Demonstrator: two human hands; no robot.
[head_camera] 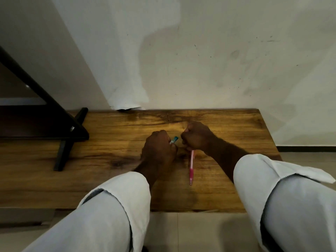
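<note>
My left hand (158,151) is curled into a fist over the wooden table (109,179) and grips a pen with a teal end (175,139); only that end shows past my fingers. My right hand (197,137) is also curled, close beside the left. It holds the top of a pink pen (191,168), whose body points down toward me and lies along the tabletop. The two fists are a small gap apart. Both forearms come out of rolled white sleeves.
A black metal frame (63,142) with angled legs stands on the table's left part. A white wall (200,60) runs right behind the table. The table's right edge (271,139) drops to a tiled floor. A white cloth (127,99) hangs at the back edge.
</note>
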